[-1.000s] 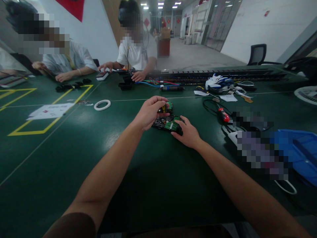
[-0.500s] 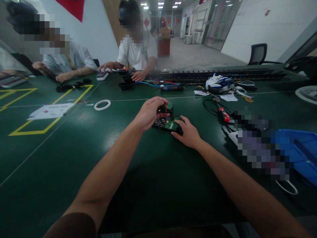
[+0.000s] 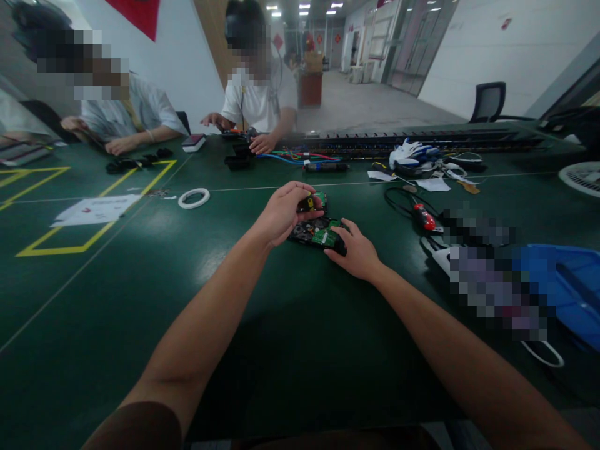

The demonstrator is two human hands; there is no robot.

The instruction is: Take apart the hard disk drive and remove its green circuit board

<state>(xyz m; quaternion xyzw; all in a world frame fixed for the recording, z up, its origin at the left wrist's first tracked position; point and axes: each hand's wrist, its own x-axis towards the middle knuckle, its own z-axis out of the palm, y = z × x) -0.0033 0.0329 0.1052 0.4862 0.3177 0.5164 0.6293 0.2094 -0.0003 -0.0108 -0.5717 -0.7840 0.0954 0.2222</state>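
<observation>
My left hand (image 3: 285,215) is closed around a screwdriver (image 3: 307,204) with a black and yellow handle; its tip is hidden from me. Below it lies a hard drive (image 3: 324,235), its green circuit board facing up. My right hand (image 3: 359,251) grips the drive's right end between thumb and fingers, holding it against the table. Just behind, partly covered by my left hand, is a second piece with a green circuit board (image 3: 321,199).
On the right lie a red-handled screwdriver (image 3: 424,217), white and blue gloves (image 3: 412,155) and a blue tray (image 3: 562,281). A white tape roll (image 3: 194,199) and a paper sheet (image 3: 96,210) are left. Coloured cables (image 3: 304,155) run along the back, where co-workers (image 3: 260,103) sit.
The screwdriver handle has turned in my left hand, and its yellow part now shows. My right hand stays in place. Across the table, a co-worker's hand has lifted off a small book-like object.
</observation>
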